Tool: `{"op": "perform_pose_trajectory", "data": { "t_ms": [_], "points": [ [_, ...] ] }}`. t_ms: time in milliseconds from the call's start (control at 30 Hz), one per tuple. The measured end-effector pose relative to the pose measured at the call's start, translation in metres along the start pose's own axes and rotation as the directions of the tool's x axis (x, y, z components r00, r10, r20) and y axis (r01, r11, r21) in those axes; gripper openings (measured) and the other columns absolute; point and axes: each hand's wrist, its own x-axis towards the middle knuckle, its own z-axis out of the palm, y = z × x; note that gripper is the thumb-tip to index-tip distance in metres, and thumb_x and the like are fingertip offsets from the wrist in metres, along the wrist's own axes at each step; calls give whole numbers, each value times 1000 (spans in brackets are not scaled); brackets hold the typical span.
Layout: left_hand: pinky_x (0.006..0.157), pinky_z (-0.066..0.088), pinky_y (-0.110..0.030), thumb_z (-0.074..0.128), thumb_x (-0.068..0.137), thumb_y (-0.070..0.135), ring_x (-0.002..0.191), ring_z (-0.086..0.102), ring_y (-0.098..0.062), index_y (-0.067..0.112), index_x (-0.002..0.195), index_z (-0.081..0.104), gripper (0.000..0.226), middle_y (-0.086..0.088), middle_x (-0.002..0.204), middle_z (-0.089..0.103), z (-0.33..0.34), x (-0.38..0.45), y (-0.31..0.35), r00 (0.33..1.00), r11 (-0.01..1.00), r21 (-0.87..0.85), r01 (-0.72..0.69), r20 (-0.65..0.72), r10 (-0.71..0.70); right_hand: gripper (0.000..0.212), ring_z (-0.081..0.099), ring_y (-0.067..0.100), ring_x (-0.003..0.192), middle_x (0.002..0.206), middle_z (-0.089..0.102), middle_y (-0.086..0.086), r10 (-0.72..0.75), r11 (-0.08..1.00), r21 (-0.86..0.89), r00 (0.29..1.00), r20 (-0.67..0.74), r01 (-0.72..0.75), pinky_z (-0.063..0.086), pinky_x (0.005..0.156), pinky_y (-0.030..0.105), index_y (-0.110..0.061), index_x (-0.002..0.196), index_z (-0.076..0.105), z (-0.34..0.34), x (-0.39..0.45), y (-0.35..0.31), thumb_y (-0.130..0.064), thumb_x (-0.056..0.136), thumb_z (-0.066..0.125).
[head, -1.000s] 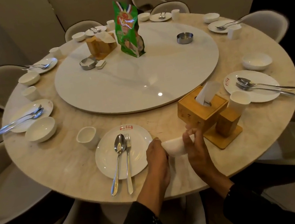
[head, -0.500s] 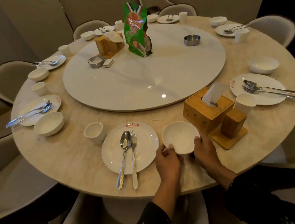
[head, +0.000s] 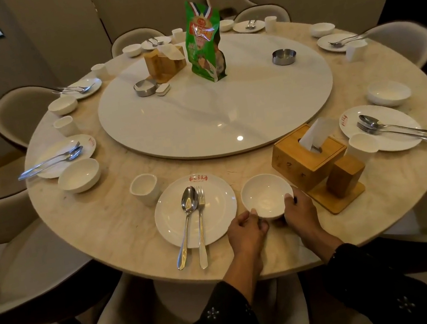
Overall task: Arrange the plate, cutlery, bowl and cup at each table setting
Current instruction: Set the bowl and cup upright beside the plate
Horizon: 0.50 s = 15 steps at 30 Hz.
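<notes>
A small white bowl (head: 266, 195) stands upright on the round marble table (head: 109, 226), just right of the near white plate (head: 215, 204). My left hand (head: 245, 230) grips the bowl's near left rim, and my right hand (head: 299, 211) grips its right rim. On the plate lie a spoon (head: 188, 217) and a fork (head: 201, 221), handles pointing toward me. A white cup (head: 145, 188) stands left of and beyond the plate.
A wooden tissue box on its stand (head: 312, 161) sits close to the right of the bowl. A white turntable (head: 217, 109) fills the table's middle, carrying a green bag (head: 203, 40). Several other settings ring the table, with padded chairs (head: 23, 269) around it.
Earlier the bowl was tilted on its side at the table edge between both hands. It now stands upright beside the plate, still held at both sides.
</notes>
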Motion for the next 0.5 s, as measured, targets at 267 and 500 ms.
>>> {"op": "perform_pose_trajectory", "data": {
  "t_ms": [267, 500],
  "points": [
    [69, 52, -22, 56, 96, 28, 79, 65, -7, 21, 105, 63, 14, 4, 93, 68, -88, -16, 68, 846, 742, 449, -498, 62, 530, 41, 50, 28, 126, 138, 53, 9, 106, 989, 108, 991, -86, -97, 45, 94, 37, -13, 138, 48, 8, -11, -2, -27, 100, 48],
    [92, 53, -44, 61, 92, 29, 98, 63, -25, 17, 131, 49, 42, -7, 111, 63, -184, 56, 112, 944, 762, 631, -146, -143, 299, 42, 68, 23, 80, 125, 62, 14, 256, 957, 172, 960, -115, -235, 60, 69, 38, -17, 139, 47, 21, -22, -3, -30, 99, 49]
  ]
}}
